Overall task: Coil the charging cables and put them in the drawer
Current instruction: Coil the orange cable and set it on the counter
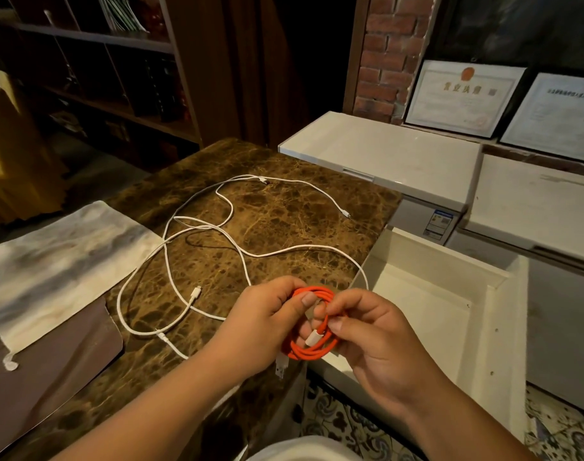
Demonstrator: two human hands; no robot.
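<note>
- Here the left hand (270, 322) grips a coiled orange cable (312, 349) by its upper loops, thumb pressed on top.
- The right hand (367, 334) pinches what seems to be the cable's white plug (314, 337).
- White cables (197, 247) sprawl loose across the marble counter (284, 207).
- The open white drawer (457, 314) sits just right of the hands.
</note>
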